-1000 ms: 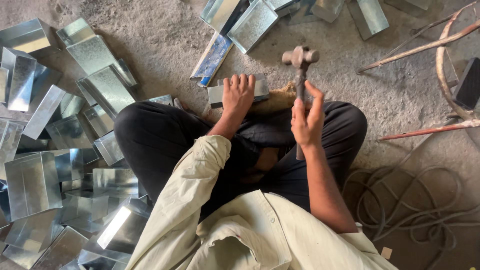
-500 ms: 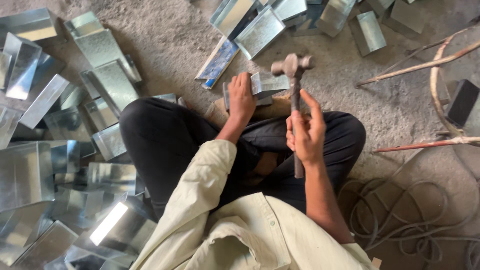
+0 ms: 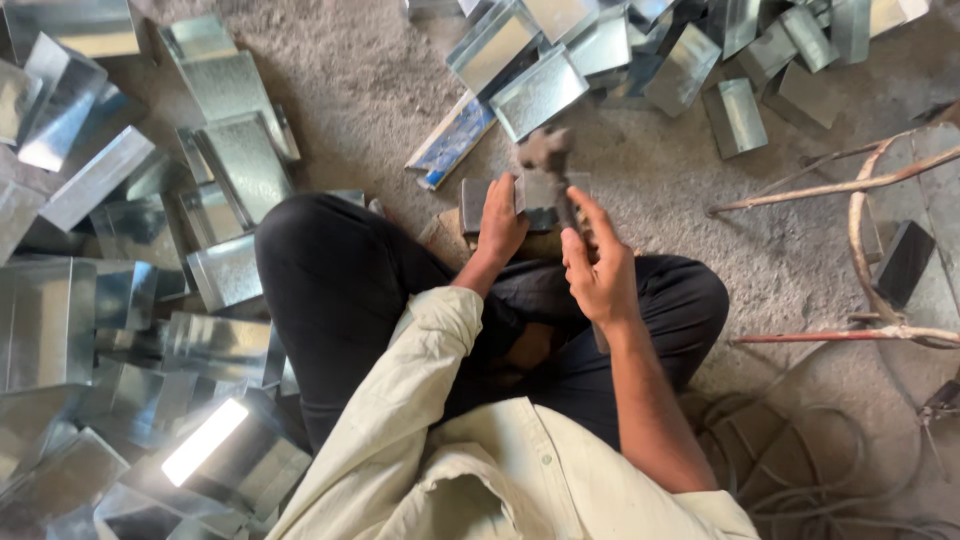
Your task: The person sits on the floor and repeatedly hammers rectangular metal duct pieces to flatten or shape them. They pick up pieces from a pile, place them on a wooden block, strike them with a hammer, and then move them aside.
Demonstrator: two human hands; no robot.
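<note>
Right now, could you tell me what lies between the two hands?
In the head view, the small sheet-metal piece lies between the left hand and right hand.

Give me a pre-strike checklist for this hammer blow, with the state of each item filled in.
1. Right hand grips the hammer handle: ok.
2. Left hand steadies the metal piece: ok.
3. Left fingers out of the hammer's path: not ok, they lie right beside the head.
4. Piece seated on the block beneath: cannot tell, hands hide it.
5. Hammer head sharp enough to judge aim: cannot tell, blurred.
6. Floor around the piece free of loose sheets: ok.
</note>
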